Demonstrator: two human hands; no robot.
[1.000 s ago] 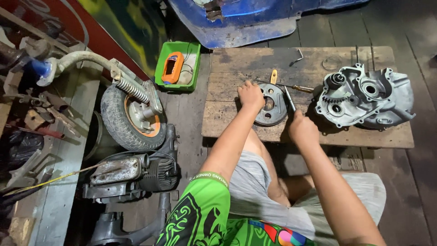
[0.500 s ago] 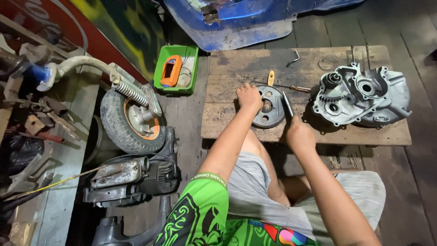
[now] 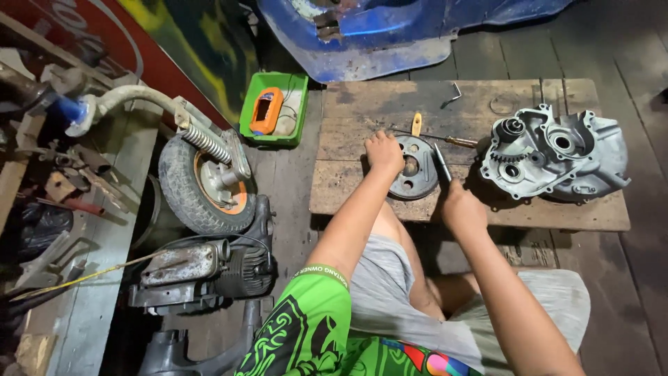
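I work at a low wooden table (image 3: 362, 188) of rough planks, set on a dark plank floor in a cluttered workshop. My left hand (image 3: 385, 151) lies curled over the rim of a round metal plate (image 3: 415, 169) resting at the table's middle; my right hand (image 3: 460, 207) is closed around a slim dark tool (image 3: 441, 162) whose tip meets the plate's right edge. I cannot make out the tool's kind. An engine casing (image 3: 557, 157) sits well to the right. A yellow-handled screwdriver (image 3: 431, 134) lies behind the plate, partly covered. Left of the table stand a green tray (image 3: 296, 104), a small wheel (image 3: 202, 184) and a motor (image 3: 202, 268). A blue body panel (image 3: 390, 35) is cut off at the top.
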